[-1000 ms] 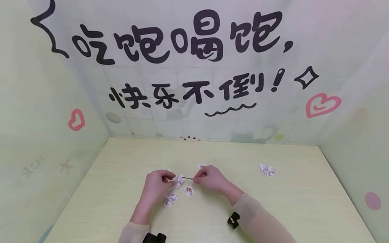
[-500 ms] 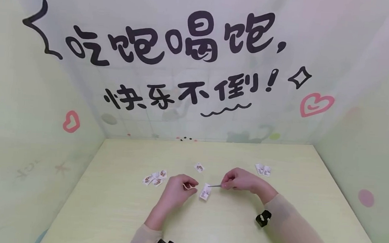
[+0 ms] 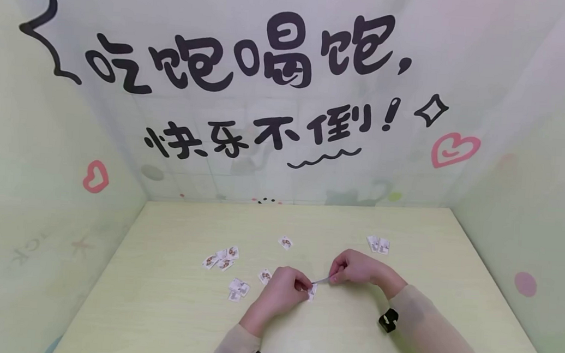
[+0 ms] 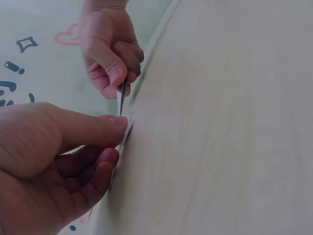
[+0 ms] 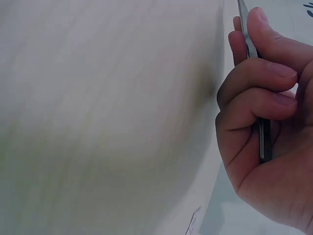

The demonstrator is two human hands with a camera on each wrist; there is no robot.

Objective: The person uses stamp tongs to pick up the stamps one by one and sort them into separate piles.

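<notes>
Slim metal tweezers (image 3: 321, 280) are gripped in my right hand (image 3: 357, 266); the right wrist view shows their dark shaft (image 5: 265, 139) running under the curled fingers. The tips point left and reach a small white printed card (image 3: 312, 292) at my left hand (image 3: 281, 292). Thumb and fingers of the left hand pinch at this card, seen edge-on as a thin paper (image 4: 130, 123) in the left wrist view. Whether more cards are inside the left hand is hidden. Just behind that hand lies a single card (image 3: 264, 276) with a brown picture, partly covered.
Several brown-pictured cards (image 3: 221, 258) overlap at the left, with a grey-pictured group (image 3: 238, 289) nearer. One card (image 3: 285, 243) lies alone farther back, and two (image 3: 378, 245) lie at the right. The pale wooden table (image 3: 179, 322) meets printed walls (image 3: 272, 181) behind and at both sides.
Both hands have moved right, uncovering the card groups at the left. Half a second ago the card hung from the tweezers, apart from the left hand; now the left fingertips meet it.
</notes>
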